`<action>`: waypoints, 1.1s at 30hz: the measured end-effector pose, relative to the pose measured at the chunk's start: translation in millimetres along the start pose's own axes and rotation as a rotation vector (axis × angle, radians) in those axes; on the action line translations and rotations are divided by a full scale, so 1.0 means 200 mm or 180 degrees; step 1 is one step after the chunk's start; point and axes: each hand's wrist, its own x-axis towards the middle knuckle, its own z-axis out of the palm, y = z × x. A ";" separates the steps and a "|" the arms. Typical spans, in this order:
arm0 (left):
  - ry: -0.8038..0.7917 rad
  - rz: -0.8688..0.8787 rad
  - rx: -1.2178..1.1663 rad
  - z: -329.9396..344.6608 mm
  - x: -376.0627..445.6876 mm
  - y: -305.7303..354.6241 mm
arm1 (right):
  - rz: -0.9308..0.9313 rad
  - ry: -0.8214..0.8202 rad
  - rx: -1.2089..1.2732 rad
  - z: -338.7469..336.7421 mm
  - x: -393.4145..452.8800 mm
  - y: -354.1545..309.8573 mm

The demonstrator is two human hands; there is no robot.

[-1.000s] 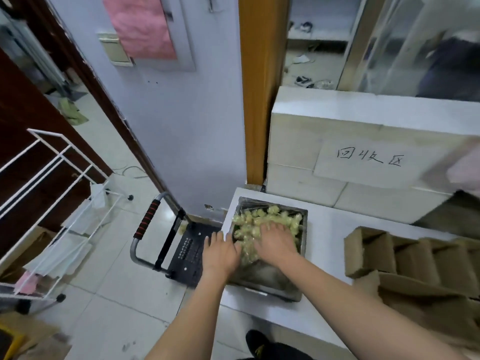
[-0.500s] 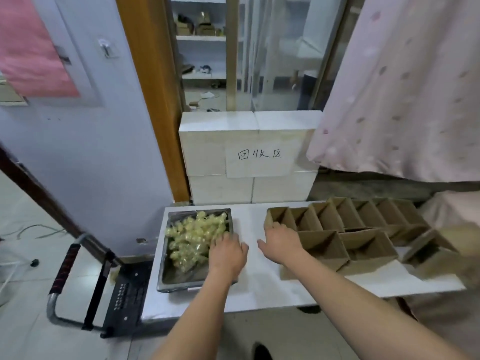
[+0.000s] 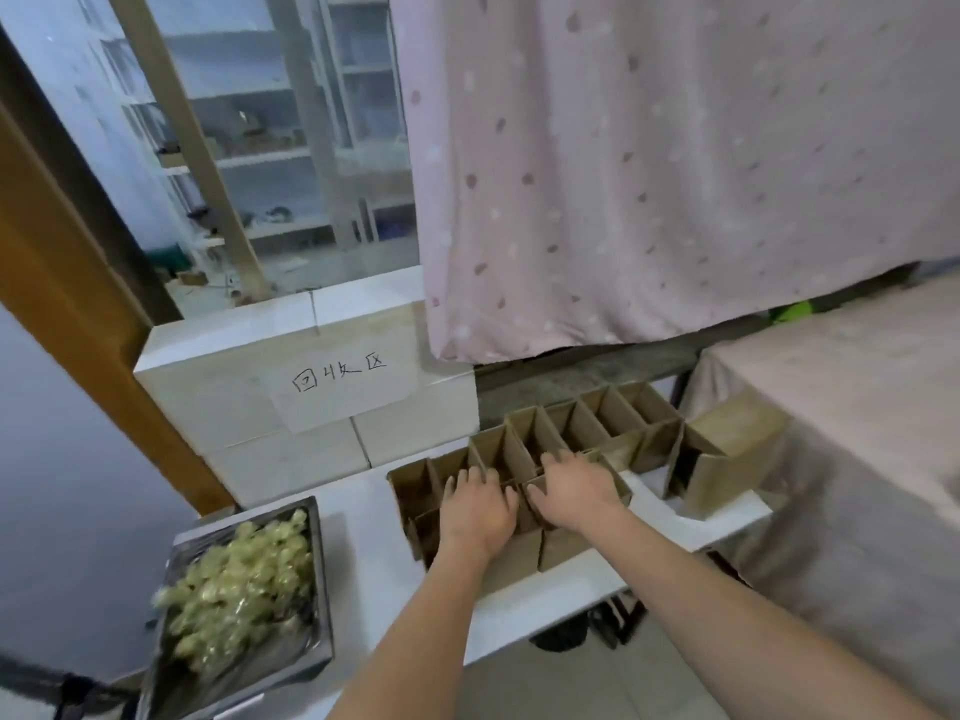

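A pale pink curtain (image 3: 649,174) is hanging across the far side, and a bed (image 3: 857,407) under a similar cover is filling the right. A stack of white blocks (image 3: 218,407) with a handwritten paper label (image 3: 337,387) is sitting at the back of the white bench (image 3: 358,517). A run of brown cardboard compartments (image 3: 571,428) is stretching across the bench towards the right, with a separate cardboard box (image 3: 727,459) standing at its far end. A metal tray (image 3: 323,574) is sitting at the bench's left end, well apart from the hands, heaped with small yellow-green pieces (image 3: 244,579).

Both hands are hovering palm down over the near cells of the compartments. The left hand (image 3: 478,511) is tipping its fingers (image 3: 475,478) down into a cell, held close together. Whether they are pinching a piece I cannot tell, since the palm is hiding what lies beneath. The right hand (image 3: 576,493) is reaching just beside it, its fingers (image 3: 558,462) spread loosely over a divider wall and gripping nothing that shows.

The step in hand seems to be loading the cells with pieces from the tray. The next move probably calls for letting go of anything carried inside a single cell without bending the thin dividers. Then it calls for swinging back left to the tray for another small handful.
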 end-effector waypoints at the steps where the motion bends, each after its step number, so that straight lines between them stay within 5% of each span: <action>1: -0.0026 0.0034 -0.0021 0.02 0.04 0.10 | 0.0033 -0.0002 -0.0007 -0.01 0.01 0.11; 13: -0.0376 0.0278 0.0069 0.20 0.43 1.02 | 0.0464 -0.0190 0.0007 -0.07 0.14 1.14; 26: -0.0537 0.0613 0.0174 0.34 0.94 1.48 | 0.0826 -0.0233 -0.0010 -0.08 0.40 1.69; 33: -0.0709 0.0552 -0.0036 0.52 1.16 1.59 | 0.0374 -0.0627 -0.0443 -0.07 0.64 1.91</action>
